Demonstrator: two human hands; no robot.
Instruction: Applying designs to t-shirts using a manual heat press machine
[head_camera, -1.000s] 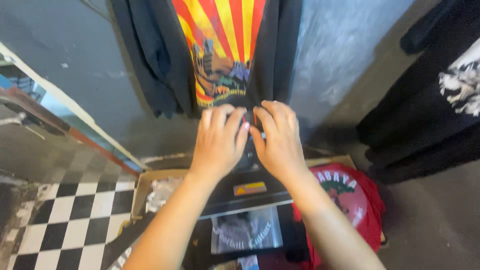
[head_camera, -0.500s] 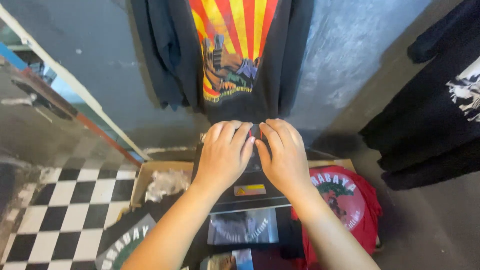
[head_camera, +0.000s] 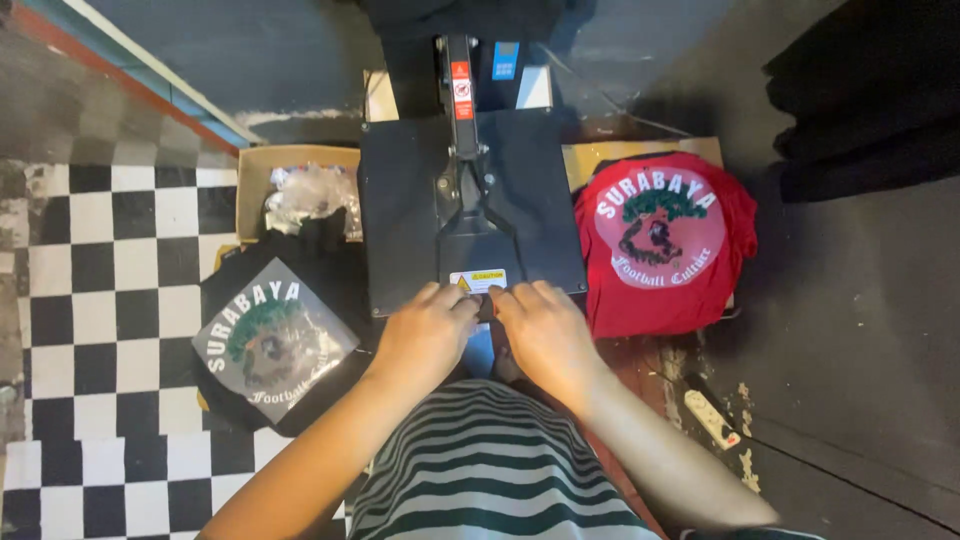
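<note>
A black heat press (head_camera: 410, 210) stands in front of me with its flat top plate lowered. Both hands grip its handle at the near edge. My left hand (head_camera: 428, 330) wraps the handle's left end, and my right hand (head_camera: 545, 335) wraps the right end, the two almost touching. A yellow warning sticker (head_camera: 478, 280) sits just above my fingers. The handle itself is mostly hidden under my fingers.
A folded red printed shirt (head_camera: 660, 240) lies on a cardboard box right of the press. A black shirt with a round print (head_camera: 268, 335) lies to the left, near a box holding clear plastic (head_camera: 305, 190). A white power strip (head_camera: 712, 418) lies on the grey floor; checkered tiles are on the left.
Both hands have pulled the press handle down and toward me, and the top plate has come down flat. My view has tilted from the hanging shirts down to the press.
</note>
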